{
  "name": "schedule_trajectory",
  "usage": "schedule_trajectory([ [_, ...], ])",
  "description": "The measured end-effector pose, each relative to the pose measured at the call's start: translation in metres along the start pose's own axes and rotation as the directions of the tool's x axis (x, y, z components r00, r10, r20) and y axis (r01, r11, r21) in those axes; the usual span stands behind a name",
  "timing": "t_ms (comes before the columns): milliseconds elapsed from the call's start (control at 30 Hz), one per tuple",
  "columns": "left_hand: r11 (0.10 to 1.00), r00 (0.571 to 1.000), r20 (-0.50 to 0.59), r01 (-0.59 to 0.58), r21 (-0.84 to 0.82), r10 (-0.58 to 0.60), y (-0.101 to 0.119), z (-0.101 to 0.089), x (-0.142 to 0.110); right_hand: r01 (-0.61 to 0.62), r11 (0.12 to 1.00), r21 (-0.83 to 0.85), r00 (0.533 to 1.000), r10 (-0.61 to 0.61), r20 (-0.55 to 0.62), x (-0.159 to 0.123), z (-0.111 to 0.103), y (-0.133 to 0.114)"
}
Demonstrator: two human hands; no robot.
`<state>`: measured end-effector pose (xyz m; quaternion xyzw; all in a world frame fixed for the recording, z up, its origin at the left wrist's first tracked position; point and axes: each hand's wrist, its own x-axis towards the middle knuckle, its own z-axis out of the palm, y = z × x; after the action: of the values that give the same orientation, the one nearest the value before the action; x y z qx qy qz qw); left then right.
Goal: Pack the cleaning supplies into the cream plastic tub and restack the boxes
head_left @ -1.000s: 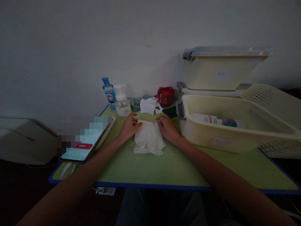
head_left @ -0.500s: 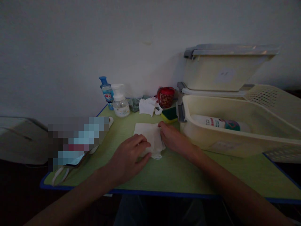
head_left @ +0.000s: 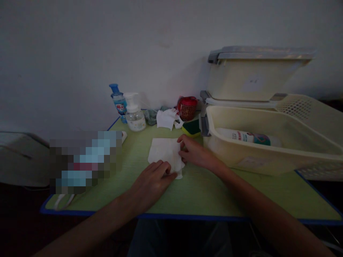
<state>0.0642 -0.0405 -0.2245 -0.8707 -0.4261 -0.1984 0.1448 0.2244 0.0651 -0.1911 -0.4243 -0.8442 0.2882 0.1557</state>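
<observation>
We have a folded white cloth [head_left: 162,148] lying on the green table [head_left: 206,200] in front of us, and we take it as the middle of a clock with twelve towards the wall. Our left hand [head_left: 152,182] lies at seven o'clock, over the cloth's near edge, its fingers bent and its thumb stretched forward. Our right hand [head_left: 194,151] sits at three o'clock, fingers curled against the cloth's right edge. The light is dim, so we cannot tell whether either hand truly pinches the fabric or only rests on it. Between one and two o'clock lies a green and yellow sponge [head_left: 191,128], and at one a red basket [head_left: 187,108]. A crumpled white item [head_left: 165,119] is at twelve, a clear pump bottle [head_left: 136,120] near eleven. Further out at three stands a cream bin [head_left: 254,160], with a white bottle [head_left: 241,136] on its side inside it
</observation>
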Motion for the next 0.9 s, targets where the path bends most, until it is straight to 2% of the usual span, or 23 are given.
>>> schedule_trajectory([
  [200, 1.0, 1.0, -0.012, -0.016, -0.007, 0.016, -0.0003, -0.0034, 0.0021, -0.019, 0.996, 0.083, 0.998, 0.024, -0.059, 0.0062, 0.0035, 0.0023],
  [367, 0.999, 1.0, 0.001, -0.012, -0.043, 0.012, -0.0009, -0.0053, 0.0013, 0.033, 0.999, 0.033, 0.999, -0.032, -0.019, 0.0054, 0.0055, 0.0066],
  [600, 0.996, 1.0, 0.015, -0.019, -0.087, 0.02, -0.0008, -0.0085, 0.0028, 0.082, 0.996, -0.028, 0.994, -0.084, -0.073, 0.0032, 0.0021, 0.0059],
  [800, 0.996, 1.0, 0.028, -0.009, -0.092, 0.011, -0.0005, -0.0099, 0.0037, -0.024, 0.996, 0.085, 0.997, 0.017, 0.08, 0.0005, -0.0024, -0.0003],
  [900, 0.994, 0.999, 0.038, -0.002, -0.105, 0.006, -0.0008, -0.0088, 0.0027, -0.037, 0.994, 0.101, 0.994, 0.026, 0.108, 0.0007, 0.0008, -0.0003],
])
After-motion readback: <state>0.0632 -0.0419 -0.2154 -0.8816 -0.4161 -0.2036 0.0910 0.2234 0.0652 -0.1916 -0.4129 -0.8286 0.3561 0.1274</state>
